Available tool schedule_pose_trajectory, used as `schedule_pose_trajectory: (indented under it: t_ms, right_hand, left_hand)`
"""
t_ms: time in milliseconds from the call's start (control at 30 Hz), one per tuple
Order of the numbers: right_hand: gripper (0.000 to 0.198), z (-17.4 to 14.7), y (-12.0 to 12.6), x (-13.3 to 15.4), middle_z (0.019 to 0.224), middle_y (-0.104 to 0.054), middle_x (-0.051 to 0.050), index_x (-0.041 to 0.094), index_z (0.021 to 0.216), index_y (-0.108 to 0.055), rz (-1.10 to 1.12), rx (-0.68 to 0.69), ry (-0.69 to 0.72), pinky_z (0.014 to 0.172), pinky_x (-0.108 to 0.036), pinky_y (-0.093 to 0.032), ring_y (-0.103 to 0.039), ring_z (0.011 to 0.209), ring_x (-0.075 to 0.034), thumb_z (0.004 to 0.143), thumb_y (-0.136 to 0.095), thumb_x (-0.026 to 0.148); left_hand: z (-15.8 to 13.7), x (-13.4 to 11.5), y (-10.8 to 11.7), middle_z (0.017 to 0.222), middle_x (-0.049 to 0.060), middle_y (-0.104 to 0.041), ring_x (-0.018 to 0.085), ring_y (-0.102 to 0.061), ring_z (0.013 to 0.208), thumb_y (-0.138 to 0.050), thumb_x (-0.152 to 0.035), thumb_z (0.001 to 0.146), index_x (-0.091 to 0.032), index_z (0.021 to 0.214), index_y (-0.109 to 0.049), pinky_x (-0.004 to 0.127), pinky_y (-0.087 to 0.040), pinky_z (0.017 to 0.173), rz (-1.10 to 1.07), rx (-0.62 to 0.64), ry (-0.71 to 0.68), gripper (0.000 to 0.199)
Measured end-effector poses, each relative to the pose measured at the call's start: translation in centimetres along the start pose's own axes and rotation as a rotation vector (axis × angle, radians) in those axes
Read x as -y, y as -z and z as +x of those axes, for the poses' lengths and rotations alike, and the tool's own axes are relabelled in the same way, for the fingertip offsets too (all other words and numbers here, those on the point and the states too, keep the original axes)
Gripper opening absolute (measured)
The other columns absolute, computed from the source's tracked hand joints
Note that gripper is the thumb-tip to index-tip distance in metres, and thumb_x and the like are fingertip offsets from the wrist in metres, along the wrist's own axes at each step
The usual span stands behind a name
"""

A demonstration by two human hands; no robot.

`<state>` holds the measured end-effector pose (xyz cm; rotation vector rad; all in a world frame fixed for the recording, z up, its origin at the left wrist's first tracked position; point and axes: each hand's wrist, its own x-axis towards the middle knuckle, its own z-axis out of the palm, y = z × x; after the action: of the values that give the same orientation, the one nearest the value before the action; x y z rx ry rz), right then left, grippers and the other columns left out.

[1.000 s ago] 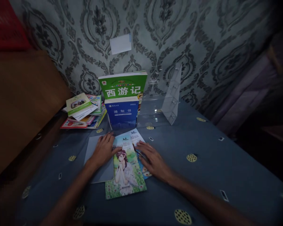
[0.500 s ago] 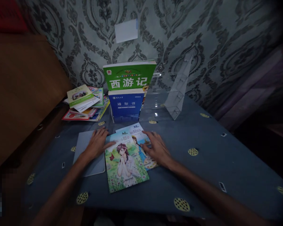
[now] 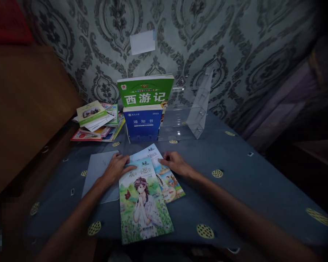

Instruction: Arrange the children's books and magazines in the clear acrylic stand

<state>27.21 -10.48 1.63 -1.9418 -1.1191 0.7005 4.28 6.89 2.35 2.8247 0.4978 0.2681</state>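
Observation:
A picture book with a girl in a flower field on its cover (image 3: 146, 207) lies in front of me. It partly covers a second picture book (image 3: 170, 180) behind and to its right. My left hand (image 3: 116, 168) is closed at the first book's upper left edge, thumb on the cover and some fingertips hidden. The second book's right edge is pinched by my right hand (image 3: 177, 163), thumb over the cover and fingers curled. Under my left forearm, a pale, flat, plain-faced book or board (image 3: 95, 173) rests on the cloth.
Behind the books, a clear acrylic stand (image 3: 198, 109) holds a green book (image 3: 144, 89) and a blue book (image 3: 142, 123). A loose pile of books (image 3: 94, 118) sits at the back left. Patterned dark cloth (image 3: 235, 203) covers the table, with a papered wall (image 3: 177, 32) behind.
The girl-cover book has slid toward me, baring more of the second book's top. My right hand has drawn its fingers in at the second book's edge. The view has shifted slightly.

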Motion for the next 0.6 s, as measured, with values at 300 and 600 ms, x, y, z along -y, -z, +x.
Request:
schedule_pose_trajectory:
  t_ms: [300, 600]
  right_hand:
    - [0.027, -3.0, 4.1, -3.2, 0.061, -0.054, 0.001, 0.024, 0.065, -0.044, -0.085, -0.203, -0.041, 0.057, -0.030, -0.045, -0.053, 0.059, -0.017, 0.079, -0.064, 0.037]
    - [0.060, -5.5, -4.3, 1.7, 0.159, -0.041, -0.016, 0.016, 0.153, -0.040, -0.426, -0.102, 0.470, 0.118, -0.048, -0.038, -0.036, 0.149, -0.028, 0.102, -0.040, 0.047]
  left_hand:
    - [-0.1, 0.9, 1.2, 0.082, 0.008, -0.068, 0.027, -0.060, 0.089, -0.051, -0.048, 0.098, -0.020, 0.084, -0.062, 0.041, -0.043, 0.089, 0.215, 0.001, 0.014, 0.033]
    - [1.0, -5.8, -2.0, 0.146, 0.014, -0.056, 0.026, -0.047, 0.140, -0.046, -0.026, 0.100, -0.018, 0.138, -0.052, 0.050, -0.032, 0.119, 0.083, 0.053, -0.287, 0.040]
